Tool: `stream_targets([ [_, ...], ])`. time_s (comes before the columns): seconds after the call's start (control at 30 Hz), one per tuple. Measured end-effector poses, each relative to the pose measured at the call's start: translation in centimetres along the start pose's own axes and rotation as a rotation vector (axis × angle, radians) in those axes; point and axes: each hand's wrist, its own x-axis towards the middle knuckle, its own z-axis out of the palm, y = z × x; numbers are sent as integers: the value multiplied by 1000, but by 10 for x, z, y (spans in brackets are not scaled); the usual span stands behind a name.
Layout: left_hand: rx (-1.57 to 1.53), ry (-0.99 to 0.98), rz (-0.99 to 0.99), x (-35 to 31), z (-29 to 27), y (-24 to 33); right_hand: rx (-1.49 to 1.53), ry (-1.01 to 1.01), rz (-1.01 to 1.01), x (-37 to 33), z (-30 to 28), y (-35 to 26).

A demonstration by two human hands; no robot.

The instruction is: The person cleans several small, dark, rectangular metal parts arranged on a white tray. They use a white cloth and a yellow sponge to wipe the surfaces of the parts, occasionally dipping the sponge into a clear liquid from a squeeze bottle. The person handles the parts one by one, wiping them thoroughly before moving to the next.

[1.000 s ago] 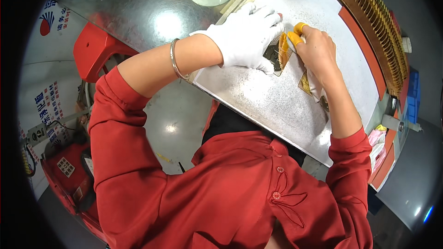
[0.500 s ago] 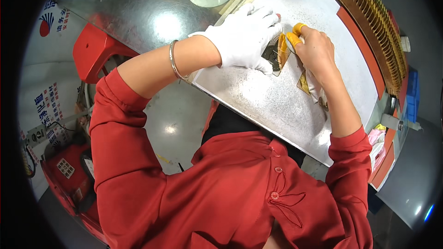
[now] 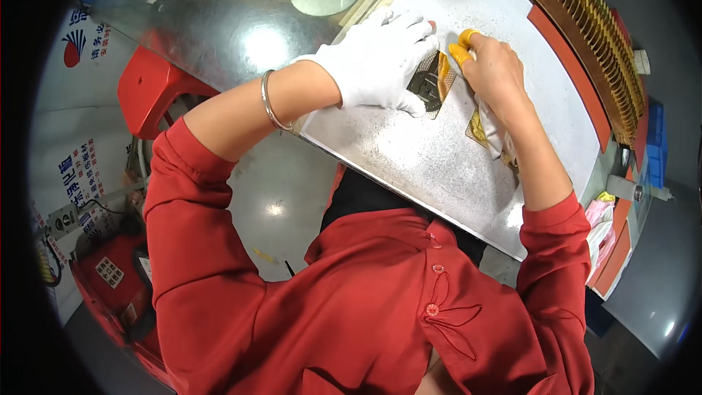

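My left hand (image 3: 384, 62), in a white glove, lies with fingers stretched out on a pale board (image 3: 387, 150). Its thumb and fingers rest around a small flat piece with a dark pattern and gold mesh edge (image 3: 426, 89), partly covered by the glove. Bare apart from yellow finger cots on thumb and forefinger, my right hand (image 3: 491, 69) is closed on a bunched white cloth (image 3: 493, 134), just right of that piece. Below the right hand, beside the cloth, shows a second gold-patterned piece (image 3: 477, 129), partly hidden.
A wooden rack of gold-coloured pieces (image 3: 596, 36) curves along the far right, beside a red-orange strip (image 3: 570, 73). Right of the board are a pink and white cloth (image 3: 599, 230) and a tape roll (image 3: 621, 189). A red stool (image 3: 153, 84) stands at left.
My right hand has shifted slightly away from the patterned piece. More of the piece's dark middle shows beside the left glove, which stays spread on the board.
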Motion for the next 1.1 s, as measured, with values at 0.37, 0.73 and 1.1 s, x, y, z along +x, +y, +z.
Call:
stream_targets([
  [0.37,-360,-124,198,37,-17,-13,750,-261,65,-95,-78,47],
  [0.73,-900,-475,-224,73,-64,28,1293,-531,275,-203,-9,102],
  [1.1,-904,-438,-324,71,-60,26,1398,-505,297,-201,12,113],
])
